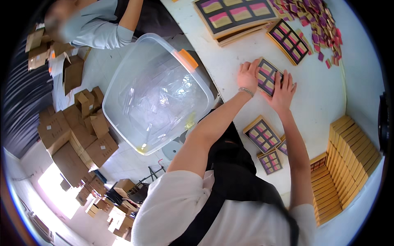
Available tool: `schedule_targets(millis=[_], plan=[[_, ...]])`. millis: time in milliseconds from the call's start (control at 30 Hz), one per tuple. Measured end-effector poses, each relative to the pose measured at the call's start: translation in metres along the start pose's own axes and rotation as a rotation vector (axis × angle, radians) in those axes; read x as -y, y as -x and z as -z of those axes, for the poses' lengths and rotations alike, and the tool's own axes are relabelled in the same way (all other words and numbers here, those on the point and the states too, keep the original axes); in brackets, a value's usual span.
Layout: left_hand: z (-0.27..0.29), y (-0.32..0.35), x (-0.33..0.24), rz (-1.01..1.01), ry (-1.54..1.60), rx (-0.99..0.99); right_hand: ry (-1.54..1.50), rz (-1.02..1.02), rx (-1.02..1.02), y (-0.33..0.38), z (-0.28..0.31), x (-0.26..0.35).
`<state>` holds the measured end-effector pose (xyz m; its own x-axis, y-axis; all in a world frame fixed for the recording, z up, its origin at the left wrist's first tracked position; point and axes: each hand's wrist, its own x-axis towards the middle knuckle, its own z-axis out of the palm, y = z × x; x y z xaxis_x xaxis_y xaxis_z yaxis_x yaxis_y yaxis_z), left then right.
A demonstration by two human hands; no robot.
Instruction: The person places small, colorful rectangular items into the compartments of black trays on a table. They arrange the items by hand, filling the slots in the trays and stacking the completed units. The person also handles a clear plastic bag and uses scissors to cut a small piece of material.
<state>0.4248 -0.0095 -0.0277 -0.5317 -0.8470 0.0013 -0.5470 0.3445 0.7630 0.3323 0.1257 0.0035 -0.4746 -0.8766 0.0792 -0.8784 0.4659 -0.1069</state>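
Observation:
A gold-rimmed shallow box (267,77) lies on the white table, with small pink, purple and gold pieces set in its dark divided insert. My left hand (248,76) grips its left edge, the thumb side against the rim. On the opposite side, my right hand (282,94) clasps the lower right edge, its fingers reaching up along the rim. Just beyond them lies a similar filled box (288,42). Nearer to me are another filled box (262,134) and a smaller one (270,162). A third is partly covered by my right forearm.
Loose pink and purple pieces (324,30) are heaped at the far right. Large filled boxes (238,14) are stacked at the far edge. Rows of gold boxes (349,151) stand right. A clear bin (117,130) of plastic pieces sits left. Another person (98,26) is beyond it; cartons (74,139) line the floor.

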Motion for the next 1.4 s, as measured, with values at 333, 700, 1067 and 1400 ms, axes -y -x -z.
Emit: schedule_targets(millis=[333, 700, 1067, 1400], plan=[[0.233, 0.012, 0.273, 0.353, -1.014, 0.153, 0.032, 0.094, -0.004, 0.001, -0.001, -0.006], [0.264, 0.001, 0.300, -0.165, -1.141, 0.442, 0.175, 0.021, 0.245, 0.063, 0.020, -0.034], [0.176, 0.025, -0.059, 0.176, 0.767, 0.237, -0.465, -0.009, 0.162, 0.036, 0.140, 0.052], [-0.011, -0.115, -0.141, -0.529, 0.232, 0.129, -0.497, -0.395, -0.082, -0.065, 0.077, -0.109]])
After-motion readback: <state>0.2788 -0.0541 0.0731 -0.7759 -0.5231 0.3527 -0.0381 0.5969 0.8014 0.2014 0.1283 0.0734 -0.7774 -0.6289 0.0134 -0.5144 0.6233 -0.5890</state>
